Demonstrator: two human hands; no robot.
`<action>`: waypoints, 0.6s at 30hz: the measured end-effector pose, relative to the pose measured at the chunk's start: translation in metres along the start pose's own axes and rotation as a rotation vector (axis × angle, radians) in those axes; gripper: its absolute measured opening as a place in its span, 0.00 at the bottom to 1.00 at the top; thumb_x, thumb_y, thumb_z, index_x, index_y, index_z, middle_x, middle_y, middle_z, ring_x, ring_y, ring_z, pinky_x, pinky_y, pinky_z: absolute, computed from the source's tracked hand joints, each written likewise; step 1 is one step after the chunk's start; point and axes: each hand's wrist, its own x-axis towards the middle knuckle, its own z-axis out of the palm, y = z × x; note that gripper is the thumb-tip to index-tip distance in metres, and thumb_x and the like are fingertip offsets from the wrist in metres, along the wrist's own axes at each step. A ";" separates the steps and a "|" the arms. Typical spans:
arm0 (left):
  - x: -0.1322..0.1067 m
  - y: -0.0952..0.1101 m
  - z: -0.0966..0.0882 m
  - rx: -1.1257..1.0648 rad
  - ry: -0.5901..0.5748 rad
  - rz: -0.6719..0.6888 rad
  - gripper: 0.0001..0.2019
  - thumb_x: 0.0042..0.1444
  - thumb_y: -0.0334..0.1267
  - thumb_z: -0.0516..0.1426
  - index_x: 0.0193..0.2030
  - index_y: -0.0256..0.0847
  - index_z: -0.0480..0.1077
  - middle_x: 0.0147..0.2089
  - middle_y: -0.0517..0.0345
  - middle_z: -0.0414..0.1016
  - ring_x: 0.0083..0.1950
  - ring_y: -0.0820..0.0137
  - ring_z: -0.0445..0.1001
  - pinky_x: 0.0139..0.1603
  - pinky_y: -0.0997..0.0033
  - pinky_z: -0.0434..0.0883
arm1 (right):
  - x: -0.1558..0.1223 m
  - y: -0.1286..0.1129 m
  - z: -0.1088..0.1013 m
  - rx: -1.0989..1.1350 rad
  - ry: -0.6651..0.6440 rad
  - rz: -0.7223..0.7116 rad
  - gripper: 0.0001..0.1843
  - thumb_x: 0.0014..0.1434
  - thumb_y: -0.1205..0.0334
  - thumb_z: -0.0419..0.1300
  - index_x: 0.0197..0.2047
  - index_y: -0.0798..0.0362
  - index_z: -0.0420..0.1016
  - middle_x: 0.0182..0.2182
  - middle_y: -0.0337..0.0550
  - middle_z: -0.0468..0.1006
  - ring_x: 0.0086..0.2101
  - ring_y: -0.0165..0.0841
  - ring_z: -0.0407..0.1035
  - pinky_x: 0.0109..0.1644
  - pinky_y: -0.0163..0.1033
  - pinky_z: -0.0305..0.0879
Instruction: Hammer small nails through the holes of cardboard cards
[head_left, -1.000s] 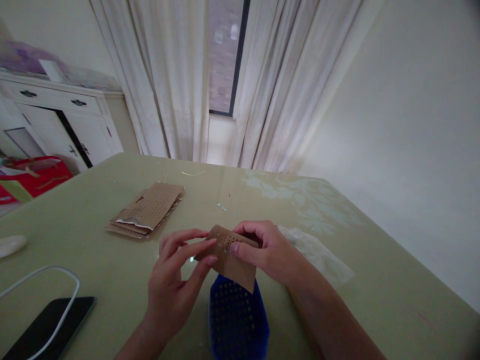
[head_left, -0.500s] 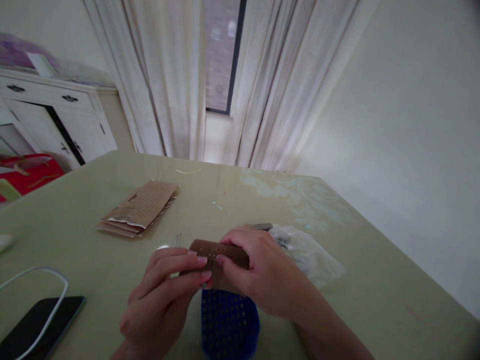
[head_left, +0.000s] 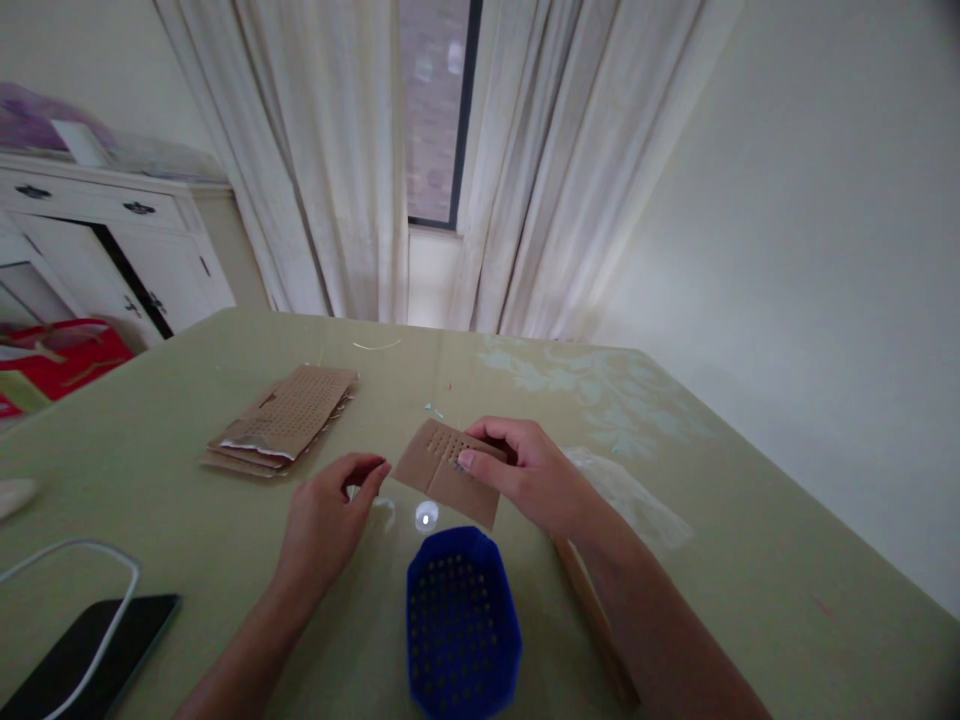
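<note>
My right hand grips a brown cardboard card with rows of small holes, thumb on top and fingers behind. A crease runs across the card, which is tilted over the table. Just left of its edge, my left hand has thumb and forefinger pinched together; anything between them is too small to make out. Below the card lies a small clear round piece. A blue basket with a perforated bottom stands nearest me, between my forearms.
A stack of perforated cardboard cards lies at the left. A clear plastic bag is partly behind my right arm, and a brown stick-like piece lies beneath it. A black phone and white cable are at the left front.
My left hand has come off the card and moved left, fingers pinched. The card, bent between both hands before, is now flatter and farther forward in my right hand, uncovering the basket.
</note>
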 end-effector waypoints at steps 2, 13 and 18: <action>0.003 -0.008 0.005 0.075 -0.043 -0.009 0.14 0.63 0.45 0.58 0.42 0.42 0.84 0.38 0.48 0.89 0.37 0.57 0.85 0.40 0.62 0.77 | -0.002 -0.001 0.000 0.076 -0.051 0.016 0.11 0.64 0.55 0.67 0.43 0.54 0.83 0.34 0.39 0.79 0.33 0.33 0.68 0.35 0.36 0.60; 0.001 -0.006 0.012 0.035 -0.114 0.090 0.13 0.58 0.34 0.58 0.45 0.40 0.83 0.46 0.46 0.83 0.44 0.58 0.83 0.44 0.63 0.77 | -0.010 -0.004 0.002 0.251 -0.167 0.124 0.14 0.63 0.51 0.70 0.44 0.53 0.82 0.31 0.37 0.76 0.30 0.30 0.66 0.32 0.34 0.59; -0.027 0.016 0.009 -0.395 -0.049 0.369 0.13 0.64 0.33 0.58 0.50 0.43 0.82 0.52 0.48 0.84 0.50 0.58 0.83 0.49 0.63 0.80 | -0.009 -0.004 0.006 0.270 -0.217 0.105 0.16 0.66 0.49 0.68 0.45 0.53 0.83 0.31 0.36 0.75 0.28 0.30 0.65 0.30 0.34 0.61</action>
